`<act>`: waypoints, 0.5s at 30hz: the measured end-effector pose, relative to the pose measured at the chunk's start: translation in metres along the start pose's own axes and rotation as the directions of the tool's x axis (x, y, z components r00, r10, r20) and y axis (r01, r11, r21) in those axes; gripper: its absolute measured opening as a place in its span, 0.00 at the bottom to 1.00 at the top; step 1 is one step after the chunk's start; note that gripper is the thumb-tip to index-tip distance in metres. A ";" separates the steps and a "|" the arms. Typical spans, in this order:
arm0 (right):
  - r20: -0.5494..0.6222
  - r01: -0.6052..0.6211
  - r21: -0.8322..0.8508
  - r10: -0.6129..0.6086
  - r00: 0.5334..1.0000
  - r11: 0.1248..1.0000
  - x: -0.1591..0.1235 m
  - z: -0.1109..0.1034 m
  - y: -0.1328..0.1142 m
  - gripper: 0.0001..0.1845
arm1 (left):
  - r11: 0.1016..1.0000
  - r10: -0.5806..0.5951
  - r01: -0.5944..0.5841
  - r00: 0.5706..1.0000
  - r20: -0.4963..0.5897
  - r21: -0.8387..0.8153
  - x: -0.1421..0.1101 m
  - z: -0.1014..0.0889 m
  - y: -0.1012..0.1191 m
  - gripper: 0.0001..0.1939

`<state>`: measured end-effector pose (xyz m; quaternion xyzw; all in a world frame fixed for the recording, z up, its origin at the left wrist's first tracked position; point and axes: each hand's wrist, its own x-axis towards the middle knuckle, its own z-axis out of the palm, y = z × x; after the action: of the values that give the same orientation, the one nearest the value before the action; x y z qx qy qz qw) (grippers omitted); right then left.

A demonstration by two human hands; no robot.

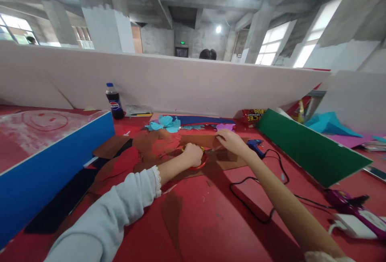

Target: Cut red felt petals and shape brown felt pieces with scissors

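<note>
Left hand (193,154): curled closed around the handles of a pair of scissors with orange-and-yellow plastic loops (199,166); metal blades point right, toward the right hand (230,141). Right hand: fingers bent and close together at the upper part of a flat brown paper-like sheet (218,165); whether pinching or only pressing, cannot tell. Sheet lies on the glossy red counter (217,217), beneath both hands. Blue glue gun with black cable (255,146) just right of the sheet. Behind the sheet: crumpled turquoise paper (165,123) and a crinkled purple paper piece (225,127). Upright blue board (60,177) to the left, upright green board (307,145) to the right. Dark cola bottle with blue cap (114,101) near the white partition (181,81).
</note>
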<state>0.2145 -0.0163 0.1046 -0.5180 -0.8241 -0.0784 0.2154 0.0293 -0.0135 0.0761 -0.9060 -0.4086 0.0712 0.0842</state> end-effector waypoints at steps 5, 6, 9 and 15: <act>0.004 -0.010 -0.011 0.010 1.000 1.000 -0.002 -0.002 0.002 0.11 | 1.000 0.008 -0.008 1.000 -0.022 0.003 0.000 0.006 0.000 0.13; 0.002 -0.007 -0.014 0.007 1.000 1.000 -0.003 -0.002 0.002 0.11 | 1.000 0.011 -0.011 1.000 -0.025 0.003 0.000 0.007 0.000 0.13; -0.012 -0.004 -0.013 0.004 1.000 1.000 -0.003 -0.001 0.003 0.11 | 1.000 0.024 -0.024 0.999 -0.037 -0.001 0.000 0.010 -0.001 0.12; -0.008 0.000 0.002 0.000 1.000 1.000 -0.002 0.000 0.005 0.12 | 0.997 0.069 -0.070 0.995 -0.070 -0.010 -0.002 0.010 -0.004 0.11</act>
<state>0.2198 -0.0160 0.1036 -0.5174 -0.8233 -0.0796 0.2193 0.0230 -0.0120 0.0676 -0.9221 -0.3741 0.0401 0.0899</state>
